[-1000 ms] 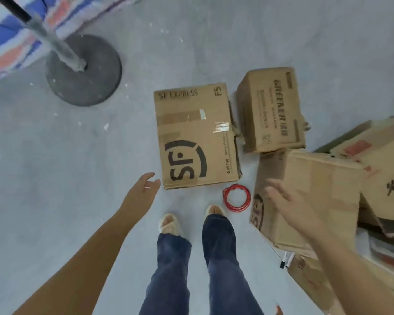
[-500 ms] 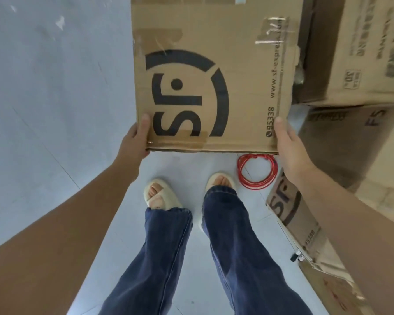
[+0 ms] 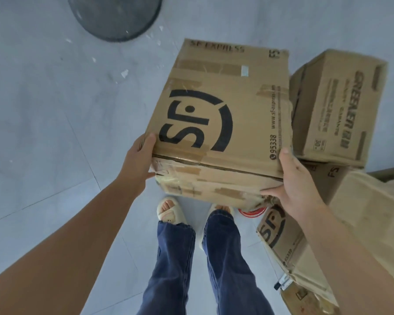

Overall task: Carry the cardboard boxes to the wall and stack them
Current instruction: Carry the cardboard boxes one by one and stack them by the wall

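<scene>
Left hand and right hand gripping one SF box, three more boxes beside

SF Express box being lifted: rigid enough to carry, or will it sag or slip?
The SF Express box probably holds shape: its faces look flat. The near bottom corner by the right hand looks crumpled, so it may give there. Left hand grips bare cardboard, likely not slippery. Weight unclear.

A brown taped cardboard box with a black SF logo is being held above the grey floor, the left hand gripping its near left corner and the right hand its near right corner. A brown printed cardboard box is lying just to its right, and a dark round base is lying beyond.
</scene>
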